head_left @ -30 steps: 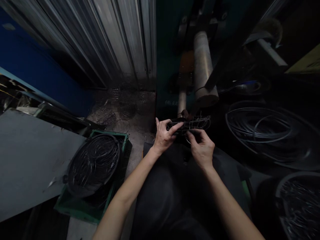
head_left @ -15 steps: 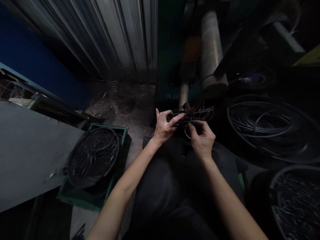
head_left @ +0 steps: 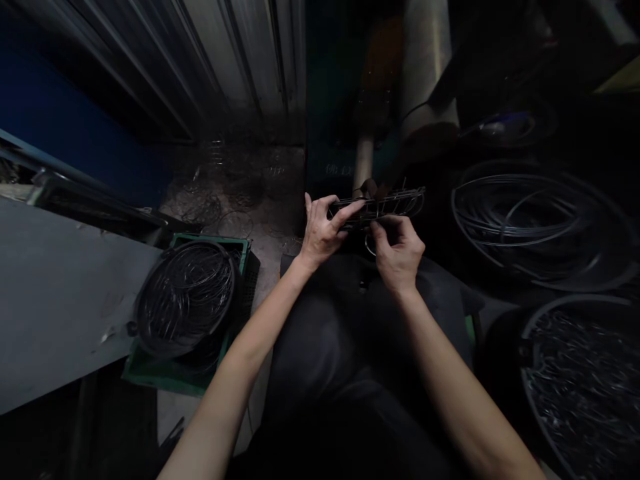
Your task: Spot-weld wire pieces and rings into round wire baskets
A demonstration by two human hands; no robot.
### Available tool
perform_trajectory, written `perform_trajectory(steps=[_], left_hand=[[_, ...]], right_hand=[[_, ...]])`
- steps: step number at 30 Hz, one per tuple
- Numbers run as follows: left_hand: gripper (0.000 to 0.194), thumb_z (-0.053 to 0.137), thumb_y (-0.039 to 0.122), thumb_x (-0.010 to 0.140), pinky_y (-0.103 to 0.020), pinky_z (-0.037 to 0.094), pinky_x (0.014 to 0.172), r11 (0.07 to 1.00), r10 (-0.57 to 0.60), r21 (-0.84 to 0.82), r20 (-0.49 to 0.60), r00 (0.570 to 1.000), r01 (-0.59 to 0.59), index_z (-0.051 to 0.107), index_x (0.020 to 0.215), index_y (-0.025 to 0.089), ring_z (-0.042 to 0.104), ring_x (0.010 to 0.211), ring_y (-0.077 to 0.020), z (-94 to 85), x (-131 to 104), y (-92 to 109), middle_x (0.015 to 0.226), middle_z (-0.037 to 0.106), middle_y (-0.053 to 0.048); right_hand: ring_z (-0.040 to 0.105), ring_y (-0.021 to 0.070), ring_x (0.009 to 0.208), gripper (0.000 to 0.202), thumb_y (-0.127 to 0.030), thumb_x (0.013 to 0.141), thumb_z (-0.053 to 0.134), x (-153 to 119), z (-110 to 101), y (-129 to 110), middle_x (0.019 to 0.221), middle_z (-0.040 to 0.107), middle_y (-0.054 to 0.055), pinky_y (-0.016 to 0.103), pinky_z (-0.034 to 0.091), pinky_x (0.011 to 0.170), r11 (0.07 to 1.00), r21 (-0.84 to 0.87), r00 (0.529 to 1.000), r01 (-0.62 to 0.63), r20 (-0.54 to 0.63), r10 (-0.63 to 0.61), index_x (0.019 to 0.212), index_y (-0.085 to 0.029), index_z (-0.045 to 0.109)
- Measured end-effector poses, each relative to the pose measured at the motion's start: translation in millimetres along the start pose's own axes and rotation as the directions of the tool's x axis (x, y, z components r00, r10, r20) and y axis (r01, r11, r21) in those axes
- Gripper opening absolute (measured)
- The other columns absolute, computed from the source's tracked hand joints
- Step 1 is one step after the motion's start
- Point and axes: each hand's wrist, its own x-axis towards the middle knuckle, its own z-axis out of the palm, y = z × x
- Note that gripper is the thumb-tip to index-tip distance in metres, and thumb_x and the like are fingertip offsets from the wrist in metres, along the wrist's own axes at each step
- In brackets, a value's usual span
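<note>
A wire frame [head_left: 400, 200] of thin metal rods lies across the end of a machine's pale post [head_left: 363, 160], above my lap. My left hand [head_left: 323, 230] grips its left end, with the thumb and forefinger stretched along the rods. On the near side my right hand [head_left: 400, 247] is closed in a pinch, thumb against the bent fingers. A small wire ring [head_left: 370, 245] shows just beside the right thumb. The dark light hides exactly what the right fingertips pinch, but they sit at the ring and the frame's lower edge.
At left, a round black tub [head_left: 187, 300] of wire rings rests on a green crate [head_left: 165, 380], near a grey panel [head_left: 65, 300]. Wire hoops fill a wide tub [head_left: 530, 220] at right; below it stands a bin [head_left: 590, 380] of small bent wire pieces. A thick cylinder [head_left: 427, 60] rises ahead.
The whole view has tilted slightly down, so everything sits higher or shifted in the picture. Both hands keep nearly the same hold on the wire frame.
</note>
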Motion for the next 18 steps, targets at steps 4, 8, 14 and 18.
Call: perform_trajectory(steps=[4,8,14,18], left_hand=[[0.042,0.057,0.026,0.084,-0.058,0.012,0.112,1.0,-0.01,-0.028,-0.003,1.0,0.01,0.05,0.125,0.027,0.045,0.11,-0.019,-0.7,0,0,0.115,0.043,-0.004],[0.049,0.06,0.019,0.079,-0.055,0.016,0.113,0.998,-0.001,-0.068,-0.041,0.999,-0.001,0.049,0.126,0.026,0.043,0.111,-0.0193,-5.1,1,4,0.112,0.042,-0.004],[0.061,0.065,0.011,0.071,-0.052,0.027,0.109,0.993,-0.089,-0.075,0.002,0.996,0.089,0.049,0.127,0.028,0.044,0.11,-0.021,-29.4,-18,26,0.112,0.041,-0.005],[0.065,0.065,0.014,0.071,-0.054,0.029,0.108,0.992,-0.052,-0.098,0.243,0.969,0.078,0.045,0.131,0.028,0.047,0.111,-0.023,-40.6,-38,53,0.114,0.045,-0.006]], right_hand=[[0.061,0.0156,0.076,0.025,-0.043,0.086,0.054,-1,8,0,0.087,0.063,0.004,0.03,0.05,0.072,0.995,0.085,0.998,-0.06,0.006,0.06,0.09,-0.019,0.058],[0.062,0.0165,0.081,0.026,-0.042,0.086,0.052,-4,-3,-15,0.092,0.065,0.004,0.031,0.051,0.076,0.995,0.071,0.996,-0.077,0.038,0.075,0.093,-0.019,0.06],[0.062,0.0246,0.09,0.022,-0.044,0.08,0.057,-62,-148,25,0.097,0.066,0.012,0.04,0.045,0.081,0.935,-0.296,0.969,-0.194,-0.209,0.135,0.09,-0.027,0.065],[0.058,0.0339,0.076,0.031,-0.054,0.067,0.056,-106,-247,119,0.055,0.044,0.009,0.048,0.033,0.066,0.66,-0.498,0.826,-0.562,-0.377,0.419,0.051,-0.03,0.044]])
